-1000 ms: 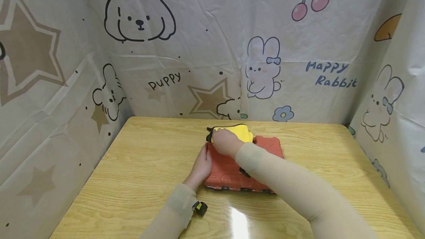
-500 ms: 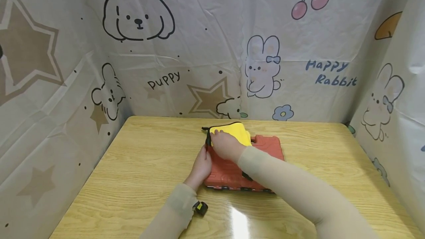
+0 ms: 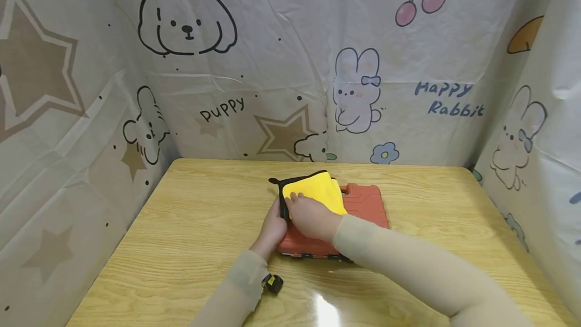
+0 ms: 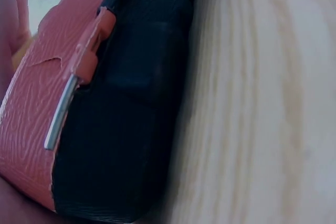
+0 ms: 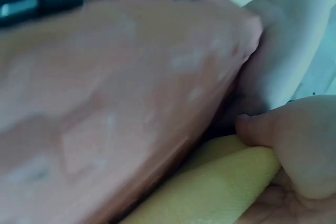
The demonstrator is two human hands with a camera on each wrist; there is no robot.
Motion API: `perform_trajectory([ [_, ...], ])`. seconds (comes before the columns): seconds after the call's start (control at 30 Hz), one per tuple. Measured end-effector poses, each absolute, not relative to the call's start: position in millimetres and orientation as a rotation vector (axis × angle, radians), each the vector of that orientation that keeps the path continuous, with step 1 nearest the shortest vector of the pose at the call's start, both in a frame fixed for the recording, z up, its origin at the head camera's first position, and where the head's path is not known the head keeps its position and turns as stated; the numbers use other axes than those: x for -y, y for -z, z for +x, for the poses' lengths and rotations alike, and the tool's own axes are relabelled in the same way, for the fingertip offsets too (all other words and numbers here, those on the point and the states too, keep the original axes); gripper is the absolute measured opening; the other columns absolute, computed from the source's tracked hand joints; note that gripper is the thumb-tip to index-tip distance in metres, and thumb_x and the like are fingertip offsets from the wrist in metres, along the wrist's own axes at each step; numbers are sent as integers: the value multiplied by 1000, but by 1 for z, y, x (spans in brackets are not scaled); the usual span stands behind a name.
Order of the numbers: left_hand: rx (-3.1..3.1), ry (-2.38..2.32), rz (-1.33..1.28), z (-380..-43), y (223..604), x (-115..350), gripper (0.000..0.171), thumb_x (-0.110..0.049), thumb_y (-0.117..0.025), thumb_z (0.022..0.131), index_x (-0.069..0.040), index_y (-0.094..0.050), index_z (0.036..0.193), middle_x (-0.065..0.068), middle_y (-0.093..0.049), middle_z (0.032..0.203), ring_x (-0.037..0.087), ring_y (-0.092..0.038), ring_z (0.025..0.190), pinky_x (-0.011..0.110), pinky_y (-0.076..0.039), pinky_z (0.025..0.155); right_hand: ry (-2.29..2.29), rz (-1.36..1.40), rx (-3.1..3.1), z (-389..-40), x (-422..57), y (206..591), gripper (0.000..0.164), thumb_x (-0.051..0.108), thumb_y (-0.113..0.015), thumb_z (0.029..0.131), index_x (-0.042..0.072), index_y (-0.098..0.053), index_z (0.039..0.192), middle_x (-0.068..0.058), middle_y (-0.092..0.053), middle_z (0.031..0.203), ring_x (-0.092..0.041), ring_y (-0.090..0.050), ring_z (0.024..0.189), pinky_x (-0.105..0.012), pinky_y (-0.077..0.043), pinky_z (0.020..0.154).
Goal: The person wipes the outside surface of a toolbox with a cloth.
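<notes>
Two bare hands work together on a yellow cloth and a red case. In the head view, the right hand (image 3: 313,218) lies over the yellow cloth (image 3: 317,188), clamped on it, with its fingertips on the yellow face close to the black trim (image 3: 290,182). The cloth lies folded across the far part of the red case (image 3: 365,201), its trimmed corner poking past the side. The left hand (image 3: 271,228) grips that side of the case, just beside the cloth; some of its fingers are hidden. Beneath is a light wood-grain table (image 3: 204,206). Pale sheeting (image 3: 263,74) stands behind it and at both sides, printed with a puppy (image 3: 188,29), rabbits (image 3: 356,92), cherries (image 3: 419,6) and stars. A small black object (image 3: 273,283) sits against the left sleeve (image 3: 245,279). The case's lid is down, so what it holds cannot be seen.

From the left wrist, the case's edge fills much of the view: textured red above, black below, with a metal hinge pin (image 4: 60,111) showing at the seam. Skin appears only along the margins.

From the right wrist, the cloth is bunched beneath the thumb (image 5: 257,128), next to the case's blurred red surface.
</notes>
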State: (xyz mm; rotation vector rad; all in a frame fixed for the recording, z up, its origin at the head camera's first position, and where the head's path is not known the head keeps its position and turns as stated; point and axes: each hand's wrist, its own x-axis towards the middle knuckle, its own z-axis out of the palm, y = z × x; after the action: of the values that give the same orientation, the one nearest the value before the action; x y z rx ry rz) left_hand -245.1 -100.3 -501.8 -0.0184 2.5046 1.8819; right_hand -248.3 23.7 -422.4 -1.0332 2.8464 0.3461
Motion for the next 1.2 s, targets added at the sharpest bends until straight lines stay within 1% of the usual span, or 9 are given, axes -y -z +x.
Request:
perform_trajectory([
  [0.13,-2437,-1925,-41,-246,500,101,48,-18,-32,113,-4,-36,159,24,-44,158,40,-37,150,56,-29,124,-363,-1089,-2852,-238,-26,421,42,16,-54,107,1,-56,147,-16,-61,146,-28,-62,131,-33,-54,106],
  [0.3,-2364,-1932,-88,-249,498,102,52,-26,-33,114,-5,-32,161,22,-43,160,39,-39,149,56,-30,124,-389,-1129,-2858,-226,-31,424,45,18,-58,105,0,-56,146,-16,-61,145,-28,-63,131,-33,-54,106],
  [0.47,-2362,-1901,-141,-251,499,102,53,-25,-33,113,-4,-31,161,22,-38,163,40,-33,152,57,-27,125,-487,-1202,-2862,-211,-38,425,49,21,-64,102,0,-56,146,-16,-60,146,-27,-62,131,-33,-55,105],
  [0.57,-2395,-1879,-163,-249,499,101,49,-23,-34,112,-2,-39,156,23,-44,158,42,-39,148,58,-31,122,-516,-1209,-2864,-200,-40,425,50,22,-64,102,1,-56,146,-16,-60,146,-26,-62,131,-33,-57,101],
  [0.67,-2411,-1880,-185,-249,500,100,47,-21,-34,112,-2,-41,154,23,-46,157,41,-41,148,57,-31,123,-548,-1185,-2851,-189,-41,424,50,23,-63,102,5,-56,148,-13,-58,149,-25,-61,133,-33,-59,98],
  [0.8,-2393,-1900,-209,-249,502,99,52,-15,-30,111,-2,-30,161,23,-34,165,40,-30,154,57,-23,126,-601,-1193,-2844,-178,-42,425,49,25,-62,103,9,-56,149,-10,-58,150,-23,-61,133,-33,-60,96],
  [0.87,-2382,-1909,-217,-249,502,98,53,-13,-30,111,-3,-28,162,23,-31,166,40,-28,155,57,-22,127,-612,-1206,-2841,-174,-44,426,49,25,-62,103,10,-56,149,-9,-58,150,-22,-61,134,-32,-60,96],
  [1.1,-2346,-1947,-209,-247,501,98,55,-20,-39,111,-4,-28,163,23,-37,163,40,-30,154,57,-23,126,-552,-1264,-2802,-161,-49,423,48,24,-64,103,11,-56,149,-8,-58,149,-21,-61,132,-29,-59,95],
  [1.2,-2320,-1971,-172,-246,500,98,57,-21,-44,110,-5,-29,162,22,-41,161,38,-34,152,58,-25,125,-511,-1279,-2795,-157,-52,421,47,23,-64,103,12,-57,148,-7,-58,149,-21,-62,132,-29,-60,95],
])
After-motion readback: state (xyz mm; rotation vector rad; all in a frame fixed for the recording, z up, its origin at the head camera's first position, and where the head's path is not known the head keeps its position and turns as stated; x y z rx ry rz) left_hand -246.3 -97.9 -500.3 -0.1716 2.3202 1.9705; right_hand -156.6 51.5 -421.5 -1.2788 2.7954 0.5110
